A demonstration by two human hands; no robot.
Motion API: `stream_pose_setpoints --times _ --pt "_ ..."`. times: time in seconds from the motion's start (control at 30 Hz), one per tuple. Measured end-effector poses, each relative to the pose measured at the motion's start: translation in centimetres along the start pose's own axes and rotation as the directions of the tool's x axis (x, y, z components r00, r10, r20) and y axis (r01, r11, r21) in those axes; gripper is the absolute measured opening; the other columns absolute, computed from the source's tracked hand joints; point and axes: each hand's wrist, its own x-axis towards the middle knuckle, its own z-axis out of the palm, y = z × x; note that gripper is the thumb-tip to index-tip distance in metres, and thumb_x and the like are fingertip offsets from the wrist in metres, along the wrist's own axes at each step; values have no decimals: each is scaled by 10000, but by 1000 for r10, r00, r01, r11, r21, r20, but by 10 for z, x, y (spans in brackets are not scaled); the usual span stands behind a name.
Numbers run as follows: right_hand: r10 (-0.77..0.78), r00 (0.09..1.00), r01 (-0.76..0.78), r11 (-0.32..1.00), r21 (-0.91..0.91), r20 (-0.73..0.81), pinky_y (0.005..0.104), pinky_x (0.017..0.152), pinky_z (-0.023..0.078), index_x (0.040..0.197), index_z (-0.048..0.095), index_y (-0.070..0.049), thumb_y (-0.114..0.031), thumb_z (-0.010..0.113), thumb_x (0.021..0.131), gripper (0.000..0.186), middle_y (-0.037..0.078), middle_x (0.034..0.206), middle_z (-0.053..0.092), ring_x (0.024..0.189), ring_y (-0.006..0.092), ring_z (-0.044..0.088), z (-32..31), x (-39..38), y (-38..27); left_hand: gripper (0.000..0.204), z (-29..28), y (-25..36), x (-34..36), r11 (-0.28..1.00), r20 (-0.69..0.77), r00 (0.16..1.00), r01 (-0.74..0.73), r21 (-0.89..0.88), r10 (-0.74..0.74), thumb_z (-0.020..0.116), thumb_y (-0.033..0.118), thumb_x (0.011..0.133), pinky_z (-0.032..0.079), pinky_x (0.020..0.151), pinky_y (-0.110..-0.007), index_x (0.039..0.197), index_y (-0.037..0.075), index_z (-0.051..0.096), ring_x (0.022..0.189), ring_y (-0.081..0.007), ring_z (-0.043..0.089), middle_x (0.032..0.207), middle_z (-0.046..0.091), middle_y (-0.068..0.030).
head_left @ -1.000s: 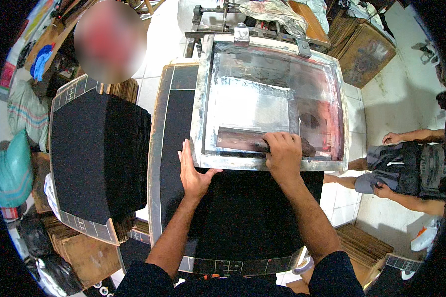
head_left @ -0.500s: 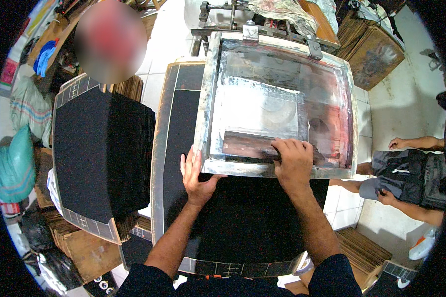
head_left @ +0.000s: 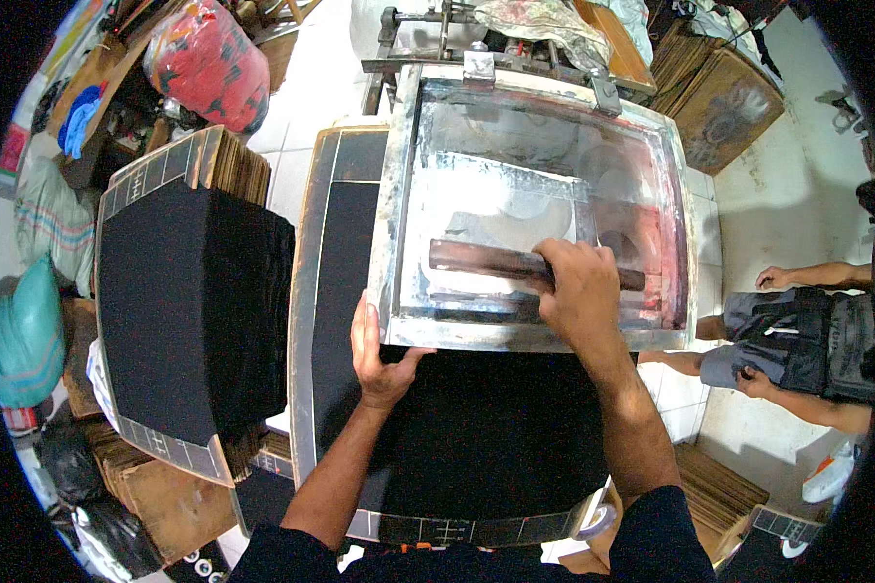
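A screen-printing frame (head_left: 393,214) with metal clamps (head_left: 478,70) along its far edge lies over a board covered in black fabric (head_left: 476,437). Its mesh is smeared white, grey and red. My left hand (head_left: 384,364) grips the frame’s near-left corner, fingers up the side and thumb at the near edge. My right hand (head_left: 578,291) is closed on a long brown squeegee (head_left: 476,255), which lies crosswise inside the frame in its nearer half. Whatever is directly beneath the mesh is only faintly visible.
A stack of black fabric (head_left: 165,301) on a board stands left, beside sacks (head_left: 24,330) and a red wrapped bundle (head_left: 214,68). Wooden boards (head_left: 719,107) lean at back right. Another person (head_left: 768,360) is at the right, near the wall, both hands low. More boards (head_left: 700,496) sit at lower right.
My right hand and the squeegee have moved away from the frame’s near edge, up and slightly right. My left hand stays on the corner. The frame sits slightly lower in the picture than at first.
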Motion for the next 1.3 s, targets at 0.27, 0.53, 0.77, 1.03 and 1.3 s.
stream_pose_setpoints --times 0.27,0.53,0.77,1.03,1.3 --pt "-69 994 61 994 93 81 456 862 422 1051 682 -65 -103 826 746 340 107 982 718 934 328 661 -6 -9 -1 1128 1 2 2 1000 -3 1000 -16 -6 16 956 316 715 405 1149 -562 1592 28 308 1389 -502 474 1520 430 -359" --pt "-81 994 87 994 -73 72 511 879 470 1149 696 -109 -282 895 717 506 107 1094 752 1051 334 698 28 95 53 1134 -2 1 2 1000 12 1000 -5 -11 5 979 250 679 413 1140 -571 1572 16 320 1383 -505 479 1523 418 -370" --pt "-50 998 52 998 -43 35 531 853 511 1222 711 -134 -335 886 730 559 119 1165 754 1109 344 700 33 164 73 1139 -2 4 3 1000 16 1000 -15 -2 15 972 280 691 412 1144 -577 1576 16 305 1388 -502 475 1521 419 -366" --pt "7 999 -4 997 -79 43 468 825 447 1030 649 -126 -59 768 685 371 77 987 660 969 314 624 23 -4 2 1119 0 2 0 1000 8 1000 6 23 -6 958 338 708 414 1144 -576 1569 1 326 1389 -495 477 1525 419 -359" --pt "91 992 -89 996 27 -86 500 1075 390 1214 664 -145 -62 810 684 556 47 1169 657 1217 270 584 18 -92 -37 1063 -3 3 -1 1000 16 1000 20 -7 -20 940 140 715 403 1171 -547 1568 -29 329 1426 -480 451 1539 418 -343"
